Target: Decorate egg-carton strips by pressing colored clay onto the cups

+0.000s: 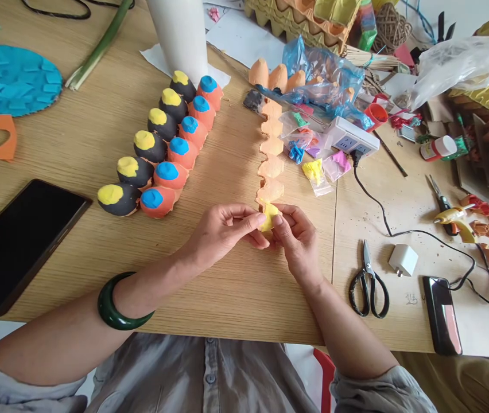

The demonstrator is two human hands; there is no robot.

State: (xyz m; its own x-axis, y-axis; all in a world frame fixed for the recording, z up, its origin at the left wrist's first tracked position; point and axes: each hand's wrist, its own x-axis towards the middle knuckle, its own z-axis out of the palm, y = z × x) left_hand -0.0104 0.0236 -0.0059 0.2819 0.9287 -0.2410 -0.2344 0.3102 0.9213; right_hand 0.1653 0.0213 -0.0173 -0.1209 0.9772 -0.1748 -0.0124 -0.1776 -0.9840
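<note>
My left hand (238, 225) and my right hand (297, 236) pinch a lump of yellow modelling clay (269, 217) between thumbs and fingers. The clay is at the near end of a narrow orange egg-carton strip (271, 143); my fingers hide whether it is stuck on. To the left stand two joined rows of egg-carton cups, black ones (150, 148) with yellow clay tops and orange ones (183, 154) with blue tops. A small bag of yellow clay (313, 171) lies right of the strip. A dark green bangle (105, 301) circles my left wrist.
Scissors (368, 281), a white charger (403, 260), a phone (442, 315) and a glue gun (455, 217) lie at right. A power strip (351, 136) trails a black cable. A large black tablet (24, 244) lies left; a white cylinder (179, 40) stands behind the cups.
</note>
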